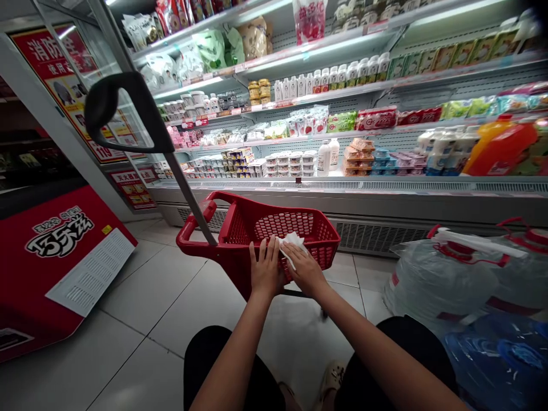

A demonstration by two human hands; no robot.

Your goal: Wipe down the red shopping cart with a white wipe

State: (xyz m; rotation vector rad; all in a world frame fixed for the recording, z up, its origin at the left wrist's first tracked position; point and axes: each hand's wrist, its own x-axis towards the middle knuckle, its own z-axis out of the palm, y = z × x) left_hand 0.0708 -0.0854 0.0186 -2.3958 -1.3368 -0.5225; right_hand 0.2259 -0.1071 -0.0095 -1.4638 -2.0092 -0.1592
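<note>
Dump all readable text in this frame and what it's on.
"消防" heads the red wall poster; the characters after it are cut off.
"119" at that poster's foot.
"益多优", uncertain, on the pink pouch.
Red freezer logo: stylised, unreadable.
Shelf price tags, product labels: too small.

- An open refrigerated display case point(351, 191) runs along the wall, its lit shelves packed with yogurt cups point(291, 162), white milk bottles point(329, 155) and cartons.
- Orange juice bottles point(499, 145) stand at the right end of the lower shelf.
- A red chest freezer point(55, 257) sits at left on the pale tiled floor point(162, 308).
- Large plastic-wrapped water jugs point(454, 274) crowd the floor at right.
</note>
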